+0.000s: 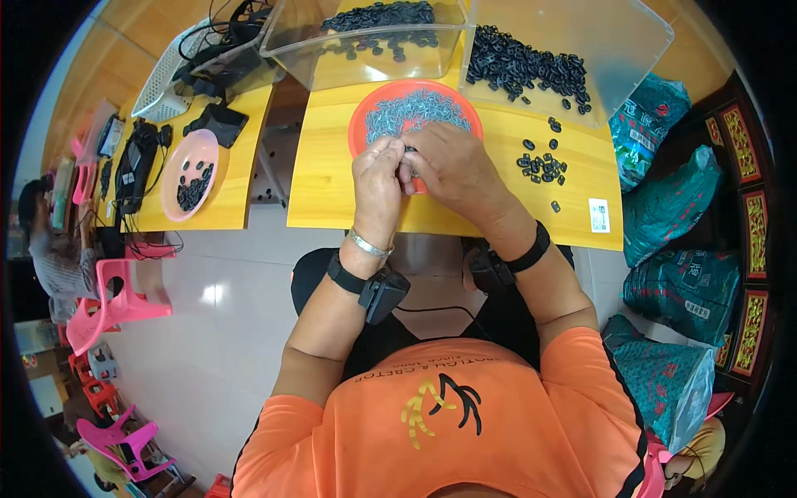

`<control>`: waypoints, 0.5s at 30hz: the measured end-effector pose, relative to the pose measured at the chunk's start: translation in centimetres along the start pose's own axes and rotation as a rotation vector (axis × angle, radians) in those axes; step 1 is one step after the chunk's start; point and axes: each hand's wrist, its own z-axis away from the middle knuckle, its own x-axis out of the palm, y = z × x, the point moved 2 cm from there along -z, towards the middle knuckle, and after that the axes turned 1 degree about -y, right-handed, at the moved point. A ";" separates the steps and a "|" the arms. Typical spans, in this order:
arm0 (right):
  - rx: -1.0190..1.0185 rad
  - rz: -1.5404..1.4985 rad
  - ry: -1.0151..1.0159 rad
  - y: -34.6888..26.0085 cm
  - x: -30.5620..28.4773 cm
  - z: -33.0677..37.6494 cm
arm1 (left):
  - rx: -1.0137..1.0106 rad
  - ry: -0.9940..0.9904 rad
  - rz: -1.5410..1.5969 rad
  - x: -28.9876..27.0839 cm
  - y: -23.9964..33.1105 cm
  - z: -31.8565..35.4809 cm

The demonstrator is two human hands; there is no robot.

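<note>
My left hand (380, 174) and my right hand (455, 166) meet over the near rim of a red round plate (359, 124). Both are closed, with thumbs and fingertips pinched together. A small black plastic piece (409, 149) shows between the fingertips, mostly covered by them. Behind my hands, the plate holds a heap of small silvery screws (415, 109). To the right of my right hand, several loose black oval plastic pieces (544, 169) lie scattered on the yellow table (332, 195).
Two clear plastic bins (286, 58) (614, 58) with black pieces stand at the back. On a left-hand table are a pink plate (213, 153), a white basket (158, 91) and cables. Green sacks (681, 295) line the right side. Another person (62, 257) sits far left near pink chairs (120, 299).
</note>
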 end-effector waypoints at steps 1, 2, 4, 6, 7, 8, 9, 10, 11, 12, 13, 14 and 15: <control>-0.008 -0.009 -0.004 0.0 -0.1 0.0 | 0.003 -0.001 0.003 0.0 0.0 0.1; -0.011 -0.004 -0.003 0.0 -0.2 -0.1 | 0.005 -0.003 -0.008 0.0 0.1 0.1; 0.109 -0.108 0.054 0.4 -0.1 -0.1 | 0.010 -0.009 -0.014 0.0 0.4 0.1; 0.211 -0.241 0.027 0.4 -1.0 -1.1 | 0.022 -0.014 0.035 -0.1 0.6 0.0; 0.320 -0.380 0.000 0.3 -1.4 -1.7 | 0.027 -0.014 0.041 -0.2 0.8 -0.3; 0.299 -0.299 -0.009 0.8 -2.2 -2.8 | 0.093 0.015 0.084 -0.2 1.1 -0.5; 0.277 -0.225 -0.021 1.8 -2.8 -4.2 | 0.156 0.049 0.124 -0.4 1.4 -0.5; 0.305 -0.234 0.044 2.5 -3.5 -6.0 | 0.150 0.046 0.131 -0.6 1.7 -0.6; 0.337 -0.239 0.108 3.2 -4.2 -8.0 | 0.157 0.092 0.132 -1.0 2.1 -0.8; 0.306 -0.148 0.087 3.8 -5.2 -10.5 | 0.165 0.139 0.132 -1.6 2.4 -0.9; 0.273 -0.056 0.063 4.3 -5.7 -12.2 | 0.164 0.149 0.186 -2.2 2.2 -1.3; 0.276 -0.051 0.057 4.4 -5.5 -12.7 | 0.160 0.149 0.194 -2.7 2.3 -1.5; 0.285 0.000 0.150 4.5 -5.5 -13.1 | 0.157 0.163 0.190 -3.1 2.4 -1.5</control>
